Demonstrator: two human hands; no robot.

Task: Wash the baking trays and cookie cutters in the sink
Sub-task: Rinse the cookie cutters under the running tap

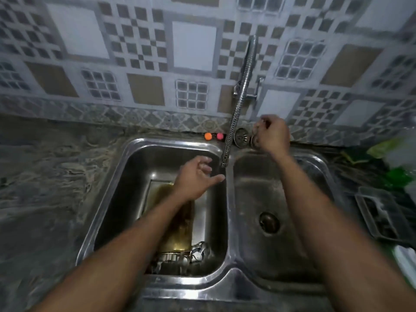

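Cookie cutters (198, 251) nearest; tray (180, 233) under spread left hand (195, 176); right hand (272, 136) curled, hold unclear.

Right basin (258, 188) passable; left basin (117, 199) floor crowded by tray (180, 233), cutters (198, 251); faucet hose (236, 109) overhangs divider (229, 210).

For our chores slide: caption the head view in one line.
Left hand open beside the faucet above a stained baking tray; right hand at the sink's back rim.

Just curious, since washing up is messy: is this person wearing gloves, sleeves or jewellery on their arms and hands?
No. The left hand and right hand are bare, without gloves. The forearms show no sleeves, watch or bracelet. The picture is too blurred to rule out a ring.
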